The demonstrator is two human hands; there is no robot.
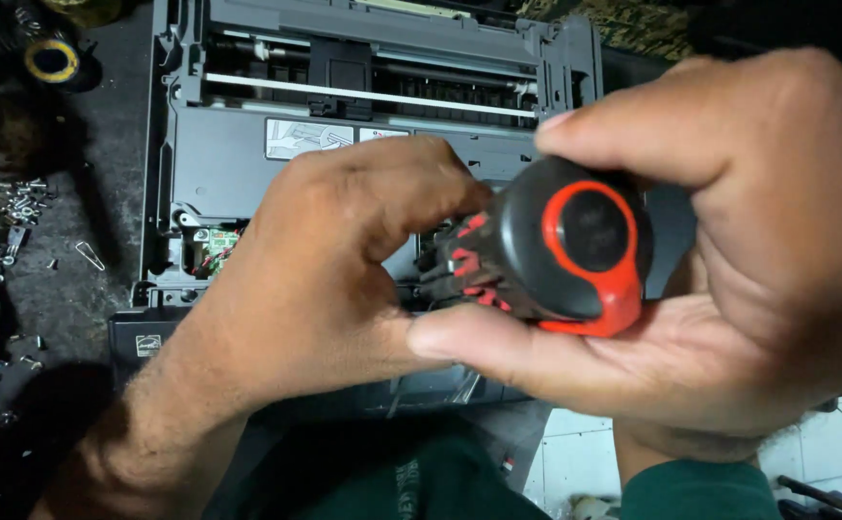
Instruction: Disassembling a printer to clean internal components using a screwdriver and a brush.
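Above the opened grey printer, both hands meet on a black screwdriver handle with a red end ring, whose butt faces the camera. The right hand is closed round the handle, thumb over the top and fingers cupped beneath; the left hand is curled against the ribbed front of the handle, fingers hidden behind it, so I cannot tell whether it pinches the shaft or only steadies it. The tip and whatever it bears on are out of sight behind the hands. To my judgement, the work goes best with the tool held square to the printer's deck, the right hand turning and pressing along the shaft while the left keeps it from wandering. Room is tight: the printer's carriage rail and raised side walls lie just beyond the hands, and a small green circuit board with wires sits near the left hand. Left of the printer, loose screws and a yellow tape roll lie on the dark tabletop.
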